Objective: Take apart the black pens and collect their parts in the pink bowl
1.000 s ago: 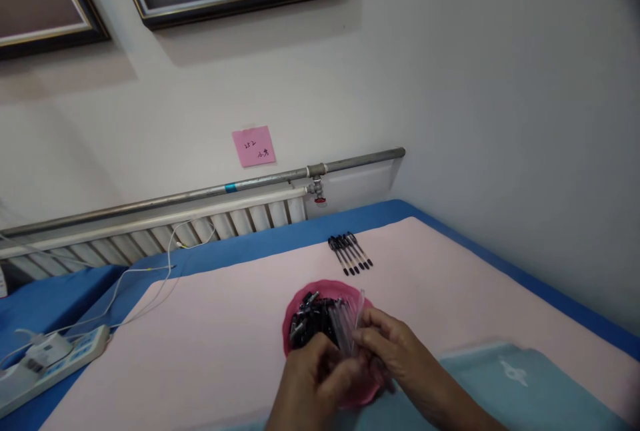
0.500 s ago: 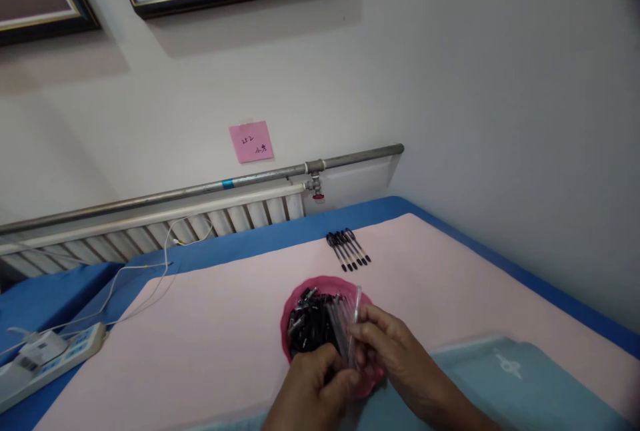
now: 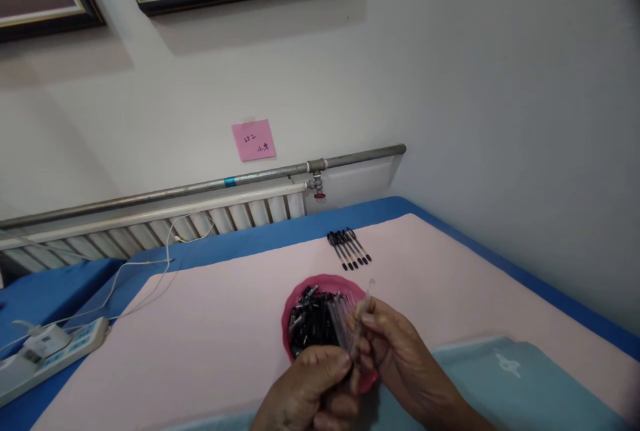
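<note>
Over the near side of a pink bowl (image 3: 286,318), my right hand (image 3: 400,351) pinches a clear pen barrel (image 3: 371,286), which tilts up and to the right. My left hand (image 3: 313,384) is closed at the barrel's lower end. Its fingers hide whatever else sits at that end. Black and silvery pen parts (image 3: 314,324) fill the left of the bowl, and several clear barrels (image 3: 340,314) lean along its right. Beyond the bowl, several black-capped pens (image 3: 350,249) lie side by side in a row.
A pink sheet (image 3: 210,344) covers the blue table (image 3: 280,232). Folded teal cloth (image 3: 475,378) lies at the near right. On the left are a power strip (image 3: 83,351) with plugs and white cables (image 3: 167,264). A radiator (image 3: 240,218) and pipe (image 3: 270,172) run along the wall.
The barrel in my right hand has shifted slightly right and tilts more. My left hand has moved in from the bowl and closed at the barrel's lower end.
</note>
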The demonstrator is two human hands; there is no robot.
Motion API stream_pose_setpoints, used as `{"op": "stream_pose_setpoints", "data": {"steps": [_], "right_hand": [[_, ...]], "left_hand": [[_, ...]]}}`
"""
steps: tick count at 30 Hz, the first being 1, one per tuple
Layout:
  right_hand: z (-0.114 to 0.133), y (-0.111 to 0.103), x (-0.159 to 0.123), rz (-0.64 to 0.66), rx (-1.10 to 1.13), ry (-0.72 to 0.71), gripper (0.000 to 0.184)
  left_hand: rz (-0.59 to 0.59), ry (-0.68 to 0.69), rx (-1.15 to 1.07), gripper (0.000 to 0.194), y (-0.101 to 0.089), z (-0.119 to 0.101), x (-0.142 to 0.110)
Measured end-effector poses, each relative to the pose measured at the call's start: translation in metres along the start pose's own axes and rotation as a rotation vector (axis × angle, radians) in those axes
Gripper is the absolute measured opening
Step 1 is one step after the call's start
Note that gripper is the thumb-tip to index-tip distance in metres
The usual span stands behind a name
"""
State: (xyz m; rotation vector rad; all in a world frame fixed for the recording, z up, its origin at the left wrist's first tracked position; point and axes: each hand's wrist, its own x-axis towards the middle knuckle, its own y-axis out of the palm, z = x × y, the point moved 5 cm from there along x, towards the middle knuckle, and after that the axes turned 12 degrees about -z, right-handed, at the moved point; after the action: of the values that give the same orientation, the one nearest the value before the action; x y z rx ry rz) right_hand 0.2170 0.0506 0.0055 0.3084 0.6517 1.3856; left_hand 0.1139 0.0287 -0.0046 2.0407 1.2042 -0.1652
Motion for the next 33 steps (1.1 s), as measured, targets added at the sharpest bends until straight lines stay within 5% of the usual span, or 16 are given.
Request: {"op": "stream_pose_setpoints", "data": {"steps": [6, 14, 19, 24, 30, 33], "right_hand": [[0.006, -0.006, 0.006, -0.01, 0.053, -0.036, 0.017], [0.004, -0.013, 0.01, -0.052, -0.255, -0.127, 0.023], [0.0, -0.015, 0.012, -0.055, -0.223, -0.094, 0.022], [0.002, -0.013, 0.01, -0.07, -0.222, -0.086, 0.021], [0.002, -0.009, 0.008, -0.057, -0.162, -0.062, 0.018], [0.002, -0.01, 0.009, -0.044, -0.164, -0.07, 0.017]], "left_hand": [[-0.104, 0.012, -0.045, 0.037, -0.005, 0.004, 0.008], [-0.437, 0.466, 0.538, 0.039, -0.012, -0.014, 0.008], [-0.338, 0.355, 0.534, 0.044, -0.007, -0.007, 0.011], [-0.378, 0.437, 0.571, 0.039, -0.007, -0.011, 0.008], [-0.159, 0.216, 0.377, 0.045, -0.006, 0.001, 0.011], [-0.215, 0.273, 0.386, 0.048, -0.009, -0.002, 0.013]]}}
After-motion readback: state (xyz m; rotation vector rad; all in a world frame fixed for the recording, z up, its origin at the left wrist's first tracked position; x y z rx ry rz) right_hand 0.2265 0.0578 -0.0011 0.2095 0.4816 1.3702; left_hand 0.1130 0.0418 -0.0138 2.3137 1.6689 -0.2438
